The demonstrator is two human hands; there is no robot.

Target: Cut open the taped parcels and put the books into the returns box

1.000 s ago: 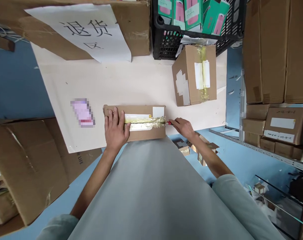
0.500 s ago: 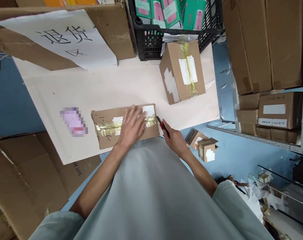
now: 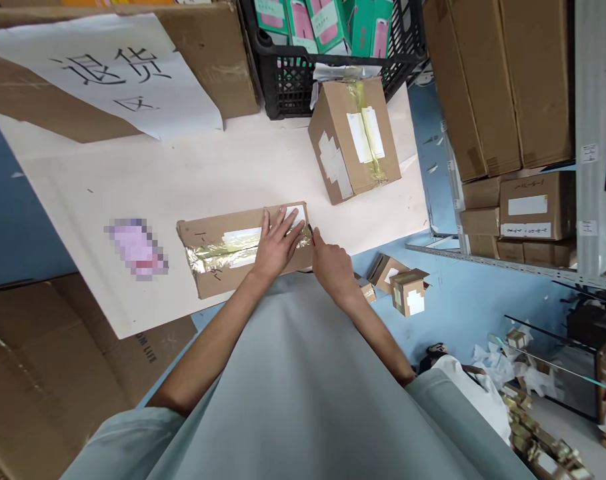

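Observation:
A long flat cardboard box [image 3: 217, 233] lies at the near edge of the white table, with shiny yellowish tape along its middle and white labels. My left hand [image 3: 279, 247] rests on its right part, fingers spread over the tape and a label. At the box's right end my right hand [image 3: 335, 267] is closed round a utility knife [image 3: 311, 233]. The knife is dark with a bit of red, and most of it is hidden by the hand. Its tip is at the taped end of the box; whether it has gone in I cannot tell.
A taped carton [image 3: 355, 140] stands behind, before a black crate [image 3: 293, 87] of green boxes. A large carton with a paper sign [image 3: 133, 80] is at back left. A blurred pinkish thing [image 3: 137, 247] lies left. Shelved cartons [image 3: 525, 207] stand right; small boxes [image 3: 407, 291] lie below.
My left hand has slid right along the box, towards its end. My right hand has moved slightly left and turned, bringing the knife to the taped end. The whole view has shifted a little.

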